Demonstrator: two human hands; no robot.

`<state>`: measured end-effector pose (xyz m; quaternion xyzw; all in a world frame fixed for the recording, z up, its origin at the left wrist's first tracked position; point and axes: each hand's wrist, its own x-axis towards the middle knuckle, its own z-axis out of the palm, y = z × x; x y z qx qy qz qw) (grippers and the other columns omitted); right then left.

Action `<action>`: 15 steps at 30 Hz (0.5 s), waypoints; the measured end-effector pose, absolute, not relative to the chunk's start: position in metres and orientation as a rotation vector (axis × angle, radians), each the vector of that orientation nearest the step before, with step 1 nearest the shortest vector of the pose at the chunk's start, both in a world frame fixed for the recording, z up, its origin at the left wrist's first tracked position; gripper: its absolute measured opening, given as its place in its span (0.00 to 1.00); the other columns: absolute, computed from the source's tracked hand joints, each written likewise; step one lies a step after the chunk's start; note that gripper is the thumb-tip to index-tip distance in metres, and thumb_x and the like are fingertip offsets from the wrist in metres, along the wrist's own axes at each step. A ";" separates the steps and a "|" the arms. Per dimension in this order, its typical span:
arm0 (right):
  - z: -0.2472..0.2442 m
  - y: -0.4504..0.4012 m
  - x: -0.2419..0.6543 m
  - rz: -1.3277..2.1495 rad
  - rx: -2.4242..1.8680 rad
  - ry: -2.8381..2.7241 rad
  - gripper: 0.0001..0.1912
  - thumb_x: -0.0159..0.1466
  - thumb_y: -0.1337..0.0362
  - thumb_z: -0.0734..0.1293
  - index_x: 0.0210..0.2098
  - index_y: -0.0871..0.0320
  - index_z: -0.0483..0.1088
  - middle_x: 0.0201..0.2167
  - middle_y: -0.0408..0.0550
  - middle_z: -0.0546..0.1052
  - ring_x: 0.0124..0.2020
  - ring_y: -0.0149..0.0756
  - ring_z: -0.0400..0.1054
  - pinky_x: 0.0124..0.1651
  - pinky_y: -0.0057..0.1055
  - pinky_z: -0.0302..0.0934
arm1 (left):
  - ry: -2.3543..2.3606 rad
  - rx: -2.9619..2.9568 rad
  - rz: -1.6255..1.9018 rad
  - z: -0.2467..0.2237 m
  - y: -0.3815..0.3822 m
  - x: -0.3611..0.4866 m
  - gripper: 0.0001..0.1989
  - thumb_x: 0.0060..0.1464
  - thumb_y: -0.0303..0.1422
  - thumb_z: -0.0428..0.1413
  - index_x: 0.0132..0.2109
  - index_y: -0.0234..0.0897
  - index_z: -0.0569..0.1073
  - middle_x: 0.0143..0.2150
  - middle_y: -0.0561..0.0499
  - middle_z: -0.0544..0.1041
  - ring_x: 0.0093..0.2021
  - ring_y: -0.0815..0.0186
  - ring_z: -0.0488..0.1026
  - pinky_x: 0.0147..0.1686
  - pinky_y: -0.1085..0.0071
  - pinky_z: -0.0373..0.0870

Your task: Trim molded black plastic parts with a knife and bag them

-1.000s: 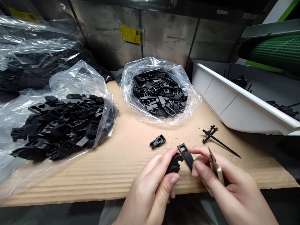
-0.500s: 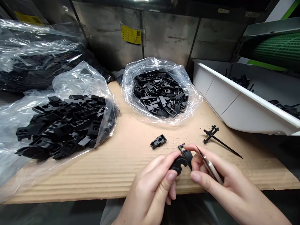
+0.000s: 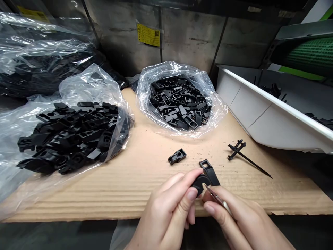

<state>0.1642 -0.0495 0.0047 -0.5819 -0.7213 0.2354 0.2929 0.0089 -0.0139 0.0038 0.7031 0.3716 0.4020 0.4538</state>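
My left hand point(image 3: 171, 205) is closed, thumb and fingers pinching a black plastic part with a curved, notched body point(image 3: 201, 183). A longer black piece with a square window point(image 3: 208, 171) sticks out beside that body; whether the two are joined I cannot tell. My right hand point(image 3: 231, 211) grips a small pointed knife point(image 3: 217, 198) with a pale handle. Its tip is at the notch of the curved part. Just beyond my hands a loose black clip point(image 3: 177, 157) lies on the cardboard. Farther right lies a black piece with a long thin spike point(image 3: 240, 152).
Black parts fill an open clear bag point(image 3: 179, 100) at the back. Another clear bag of black parts point(image 3: 75, 135) spills open at left. A white bin point(image 3: 249, 104) stands at right on the cardboard sheet point(image 3: 104, 194). Full plastic bags point(image 3: 39, 59) are stacked at back left.
My right hand has moved down and left, bringing the knife tip from above right of the part to its notch. The right forefinger has left the windowed piece. My left hand keeps its hold.
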 end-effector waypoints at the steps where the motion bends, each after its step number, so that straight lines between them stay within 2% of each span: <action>1: 0.006 -0.048 0.164 0.716 -1.554 -1.917 0.09 0.62 0.64 0.54 0.31 0.50 0.64 0.19 0.34 0.73 0.18 0.26 0.69 0.20 0.15 0.62 | 0.908 1.748 0.998 0.004 -0.014 0.008 0.17 0.57 0.25 0.45 0.51 0.43 0.68 0.26 0.54 0.70 0.23 0.70 0.67 0.28 0.76 0.68; 4: 0.011 -0.045 0.164 0.896 -1.558 -1.886 0.09 0.62 0.64 0.54 0.30 0.51 0.64 0.16 0.33 0.70 0.10 0.22 0.62 0.11 0.14 0.53 | 0.887 1.750 0.997 0.003 -0.013 0.008 0.17 0.57 0.24 0.45 0.52 0.43 0.67 0.25 0.55 0.69 0.25 0.69 0.69 0.30 0.76 0.68; 5: 0.013 -0.044 0.164 0.921 -1.533 -1.882 0.09 0.62 0.64 0.54 0.30 0.51 0.64 0.18 0.33 0.72 0.12 0.21 0.64 0.13 0.12 0.54 | 0.882 1.743 0.990 0.003 -0.013 0.008 0.18 0.57 0.24 0.45 0.52 0.44 0.67 0.25 0.56 0.68 0.25 0.69 0.69 0.31 0.76 0.67; 8: 0.020 -0.041 0.166 1.010 -1.429 -1.901 0.08 0.61 0.66 0.56 0.29 0.52 0.65 0.25 0.34 0.75 0.25 0.22 0.70 0.26 0.10 0.60 | 0.864 1.718 0.963 0.002 -0.012 0.007 0.18 0.57 0.23 0.44 0.52 0.43 0.67 0.24 0.57 0.67 0.24 0.71 0.68 0.32 0.76 0.66; 9: 0.022 -0.040 0.167 1.080 -1.396 -1.916 0.09 0.62 0.66 0.56 0.30 0.52 0.66 0.24 0.34 0.75 0.23 0.21 0.70 0.26 0.10 0.60 | 0.858 1.709 0.957 0.001 -0.012 0.007 0.18 0.57 0.24 0.44 0.51 0.43 0.67 0.23 0.57 0.67 0.23 0.71 0.67 0.33 0.76 0.66; 11: 0.027 -0.038 0.169 1.227 -1.348 -1.942 0.09 0.62 0.68 0.56 0.32 0.52 0.67 0.18 0.32 0.71 0.13 0.18 0.62 0.18 0.09 0.56 | 0.848 1.685 0.958 0.002 -0.013 0.007 0.17 0.57 0.24 0.44 0.51 0.44 0.68 0.23 0.57 0.67 0.22 0.71 0.67 0.32 0.76 0.66; 12: 0.028 -0.037 0.170 1.259 -1.323 -1.955 0.09 0.61 0.68 0.57 0.32 0.51 0.68 0.17 0.32 0.70 0.12 0.18 0.60 0.16 0.09 0.54 | 0.850 1.671 0.958 0.002 -0.013 0.006 0.17 0.57 0.25 0.44 0.51 0.44 0.68 0.24 0.57 0.68 0.22 0.72 0.67 0.32 0.76 0.66; 13: 0.029 -0.036 0.172 1.264 -1.286 -1.964 0.08 0.60 0.69 0.59 0.32 0.51 0.68 0.17 0.31 0.70 0.12 0.18 0.60 0.16 0.09 0.54 | 0.854 1.658 0.956 0.002 -0.013 0.006 0.17 0.57 0.25 0.45 0.50 0.45 0.68 0.24 0.57 0.68 0.22 0.72 0.67 0.31 0.77 0.66; 15: 0.028 -0.036 0.174 1.220 -1.212 -1.952 0.07 0.59 0.69 0.61 0.31 0.50 0.68 0.21 0.31 0.72 0.20 0.19 0.65 0.24 0.09 0.57 | 0.869 1.635 0.946 0.002 -0.014 0.005 0.17 0.58 0.26 0.45 0.50 0.46 0.68 0.24 0.57 0.68 0.21 0.72 0.66 0.30 0.77 0.66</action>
